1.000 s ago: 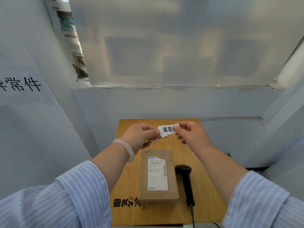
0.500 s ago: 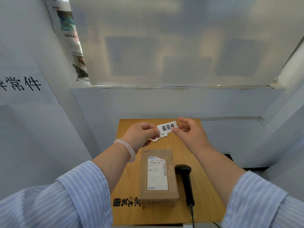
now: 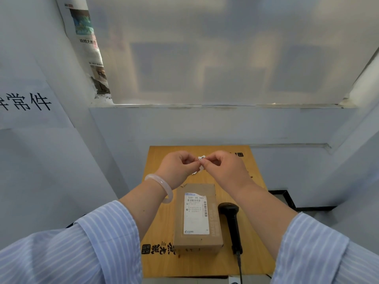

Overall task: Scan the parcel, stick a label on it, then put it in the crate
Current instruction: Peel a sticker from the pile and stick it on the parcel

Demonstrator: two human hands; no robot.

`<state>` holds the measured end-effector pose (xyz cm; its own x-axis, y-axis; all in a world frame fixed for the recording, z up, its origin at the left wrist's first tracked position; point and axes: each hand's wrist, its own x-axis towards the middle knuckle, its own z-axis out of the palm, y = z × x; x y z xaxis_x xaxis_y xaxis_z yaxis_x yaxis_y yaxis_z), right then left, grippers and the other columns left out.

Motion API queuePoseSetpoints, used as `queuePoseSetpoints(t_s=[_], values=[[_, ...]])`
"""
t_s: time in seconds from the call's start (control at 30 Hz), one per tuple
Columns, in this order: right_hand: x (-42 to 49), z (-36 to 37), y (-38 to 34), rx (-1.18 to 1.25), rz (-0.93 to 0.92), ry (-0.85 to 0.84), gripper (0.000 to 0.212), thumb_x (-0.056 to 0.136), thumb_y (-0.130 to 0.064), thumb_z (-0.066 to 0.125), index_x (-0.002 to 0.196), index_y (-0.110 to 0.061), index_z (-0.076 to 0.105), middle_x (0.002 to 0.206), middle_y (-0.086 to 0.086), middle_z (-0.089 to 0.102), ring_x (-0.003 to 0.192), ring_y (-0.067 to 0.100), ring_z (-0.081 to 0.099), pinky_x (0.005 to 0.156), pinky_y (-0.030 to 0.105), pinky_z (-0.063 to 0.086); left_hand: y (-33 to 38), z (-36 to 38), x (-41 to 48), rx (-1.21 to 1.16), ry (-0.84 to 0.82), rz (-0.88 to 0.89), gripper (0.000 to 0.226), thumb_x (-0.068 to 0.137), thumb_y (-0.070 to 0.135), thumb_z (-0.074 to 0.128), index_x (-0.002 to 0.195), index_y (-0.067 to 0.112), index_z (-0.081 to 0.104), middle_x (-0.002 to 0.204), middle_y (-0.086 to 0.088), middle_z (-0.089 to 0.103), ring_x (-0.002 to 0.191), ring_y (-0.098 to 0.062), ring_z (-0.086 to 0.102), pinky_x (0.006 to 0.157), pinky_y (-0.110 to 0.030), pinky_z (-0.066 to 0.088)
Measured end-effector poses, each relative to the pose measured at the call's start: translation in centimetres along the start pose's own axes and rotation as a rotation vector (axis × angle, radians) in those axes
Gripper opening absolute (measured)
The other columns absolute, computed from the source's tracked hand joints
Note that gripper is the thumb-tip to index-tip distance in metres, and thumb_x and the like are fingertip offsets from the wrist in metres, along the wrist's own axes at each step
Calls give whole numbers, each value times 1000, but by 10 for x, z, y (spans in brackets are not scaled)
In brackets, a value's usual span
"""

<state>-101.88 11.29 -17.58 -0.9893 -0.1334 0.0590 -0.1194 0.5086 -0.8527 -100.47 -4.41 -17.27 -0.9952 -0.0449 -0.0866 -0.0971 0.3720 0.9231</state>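
Head view: label (image 3: 201, 158) is pinched between left hand (image 3: 178, 168) and right hand (image 3: 222, 168), both closed on it above the counter (image 3: 160, 261); parcel (image 3: 197, 217) lies flat at 6 o'clock from the hands, scanner (image 3: 231, 226) just beside it at 3 o'clock. Label is judged thin, floppy and sticky, best held by the edges. Parcel looks light and stiff, best gripped on its long sides; crate not seen.

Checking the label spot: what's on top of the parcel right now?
The parcel carries one white shipping label with barcodes. Brown cardboard shows around it. The small label is pinched between both hands above, mostly covered.
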Motion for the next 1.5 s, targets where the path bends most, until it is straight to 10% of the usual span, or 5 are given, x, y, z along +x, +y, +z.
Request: queuePoseSetpoints(t_s=[1.07, 1.5], values=[[15, 9, 10, -138, -40, -42, 19, 86, -32, 63, 90, -16, 72, 82, -3, 72, 81, 12, 66, 74, 34, 55, -15, 4, 13, 110, 5, 44, 20, 86, 25, 69, 67, 28, 63, 54, 15, 50, 42, 3, 44, 42, -10, 35], [18, 12, 13, -47, 32, -76, 17, 86, -36, 68, 85, -20, 73, 79, -8, 73, 80, 6, 67, 70, 22, 50, -20, 4, 14, 150, -1, 40, 18, 86, 22, 66, 70, 30, 64, 62, 8, 56, 55, -8, 47, 53, -23, 43]])
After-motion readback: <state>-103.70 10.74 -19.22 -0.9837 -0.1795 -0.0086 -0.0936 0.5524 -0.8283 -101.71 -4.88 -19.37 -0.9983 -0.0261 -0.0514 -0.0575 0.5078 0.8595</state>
